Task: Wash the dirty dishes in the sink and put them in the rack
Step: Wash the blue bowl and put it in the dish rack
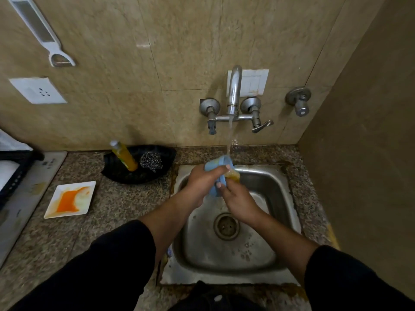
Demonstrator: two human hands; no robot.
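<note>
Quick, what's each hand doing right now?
Left hand: grips the blue cup.
Right hand: holds a yellow sponge against it.

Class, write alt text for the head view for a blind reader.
A left hand holds a blue cup under the running tap over a sink; the right hand presses a yellow sponge to it. A stained white plate sits on the counter.

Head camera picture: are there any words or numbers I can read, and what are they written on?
Grey slab at the counter's left: small dark print near its far corner, too blurred to read.
Yellow bottle: no readable label.
Nothing else shows words or numbers that can be read.
</note>
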